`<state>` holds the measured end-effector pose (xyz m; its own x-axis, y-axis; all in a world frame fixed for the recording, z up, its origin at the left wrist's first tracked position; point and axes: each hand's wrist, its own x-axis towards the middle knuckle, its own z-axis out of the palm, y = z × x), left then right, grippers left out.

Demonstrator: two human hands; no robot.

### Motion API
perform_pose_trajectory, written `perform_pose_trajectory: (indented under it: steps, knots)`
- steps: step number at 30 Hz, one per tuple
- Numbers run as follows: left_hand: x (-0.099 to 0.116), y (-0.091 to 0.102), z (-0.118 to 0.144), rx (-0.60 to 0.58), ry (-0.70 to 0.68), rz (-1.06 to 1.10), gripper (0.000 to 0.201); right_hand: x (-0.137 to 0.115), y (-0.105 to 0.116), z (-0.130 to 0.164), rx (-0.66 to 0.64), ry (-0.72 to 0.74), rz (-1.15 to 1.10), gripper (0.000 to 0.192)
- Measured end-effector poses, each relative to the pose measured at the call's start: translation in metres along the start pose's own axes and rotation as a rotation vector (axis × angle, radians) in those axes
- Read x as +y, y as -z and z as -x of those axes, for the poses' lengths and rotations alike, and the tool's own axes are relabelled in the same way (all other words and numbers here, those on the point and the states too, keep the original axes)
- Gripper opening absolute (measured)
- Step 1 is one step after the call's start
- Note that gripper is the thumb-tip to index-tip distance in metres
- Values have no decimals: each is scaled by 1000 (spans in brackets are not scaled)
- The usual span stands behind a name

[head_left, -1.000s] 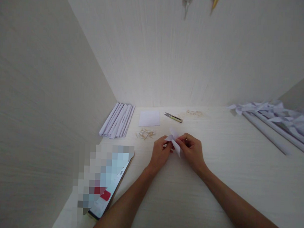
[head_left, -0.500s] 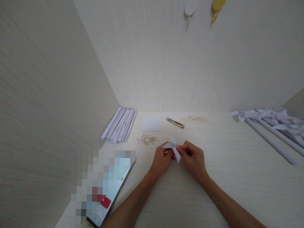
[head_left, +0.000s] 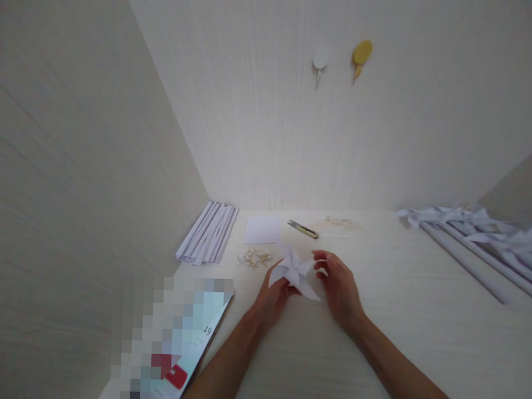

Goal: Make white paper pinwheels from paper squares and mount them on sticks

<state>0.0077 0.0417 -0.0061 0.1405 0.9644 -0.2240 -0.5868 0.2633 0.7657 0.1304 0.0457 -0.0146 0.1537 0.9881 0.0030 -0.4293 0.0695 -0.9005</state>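
A white paper pinwheel (head_left: 295,272) faces up at the middle of the table, its blades folded in to the centre. My left hand (head_left: 272,297) holds it from below and the left, with the fingers partly hidden under the blades. Just right of the pinwheel is my right hand (head_left: 339,286), its fingers loosely curled and apart, with nothing in them. A small pile of short cotton-bud pieces (head_left: 255,258) lies beyond my left hand. Thread snips (head_left: 303,229) rest behind the pinwheel, beside a square white paper sheet (head_left: 262,230).
Rolled paper sticks (head_left: 208,232) lie at the back left. Finished-looking paper pinwheels (head_left: 457,218) on paper sticks (head_left: 464,262) are heaped at the right. A phone (head_left: 195,342) lies left of my left forearm. Light crumbs (head_left: 339,222) lie near the wall, where two hooks (head_left: 362,53) hang.
My right hand has let go of the pinwheel and moved off to the right. The pinwheel has turned face up in my left hand. The view has tilted up slightly.
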Motion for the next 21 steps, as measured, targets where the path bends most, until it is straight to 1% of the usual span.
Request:
perform_pose_trajectory:
  steps: [1, 3, 5, 9, 12, 17, 21]
  knots:
    - [1, -1, 0, 23, 44, 45, 13, 0, -1, 0, -50, -44, -58, 23]
    - [3, -2, 1, 70, 90, 109, 13, 0, -4, 1, -152, -117, -150, 28]
    - [5, -4, 2, 99, 84, 149, 15, 0, -6, 3, -199, -158, -192, 30]
    - [6, -5, 3, 116, 76, 150, 15, -2, -7, 5, -213, -193, -211, 29]
    - [6, -4, 3, 116, 76, 115, 12, -3, -7, 5, -208, -183, -198, 26]
    - [5, -4, 3, 75, 59, 14, 7, -2, -6, 5, -219, -175, -162, 26]
    - [4, -5, 3, 84, 40, 6, 6, 0, -5, 5, -216, -164, -145, 24]
